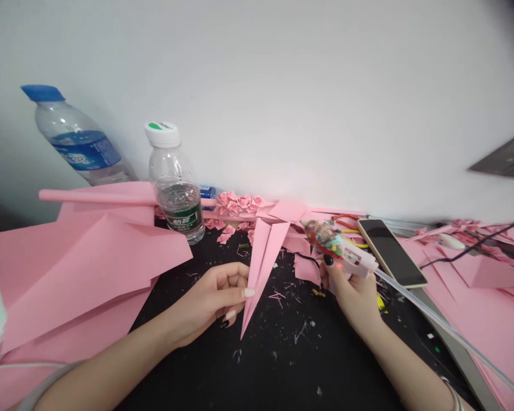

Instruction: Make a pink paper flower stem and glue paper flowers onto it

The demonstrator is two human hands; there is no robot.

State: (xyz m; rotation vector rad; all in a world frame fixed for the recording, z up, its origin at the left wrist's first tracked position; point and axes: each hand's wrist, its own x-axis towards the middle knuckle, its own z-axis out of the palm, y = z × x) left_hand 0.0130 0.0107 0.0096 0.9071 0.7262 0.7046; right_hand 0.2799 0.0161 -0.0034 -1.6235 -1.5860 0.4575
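Head view shows pink folded paper [259,262] tapering to a point.

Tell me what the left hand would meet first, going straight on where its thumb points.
Beyond the long folded pink paper spike it holds, the left hand would probably first meet thin pink paper scraps on the black tabletop, though it might pass above them; height is unclear.

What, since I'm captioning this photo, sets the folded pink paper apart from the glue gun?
The folded pink paper is plain; the glue gun is white with a crusted, multicoloured nose. The paper narrows to a point towards the person; the gun's nose points leftward, and a clear rod runs from its rear. The left hand pinches the paper; the right hand grips the gun. Both are held over the black table.
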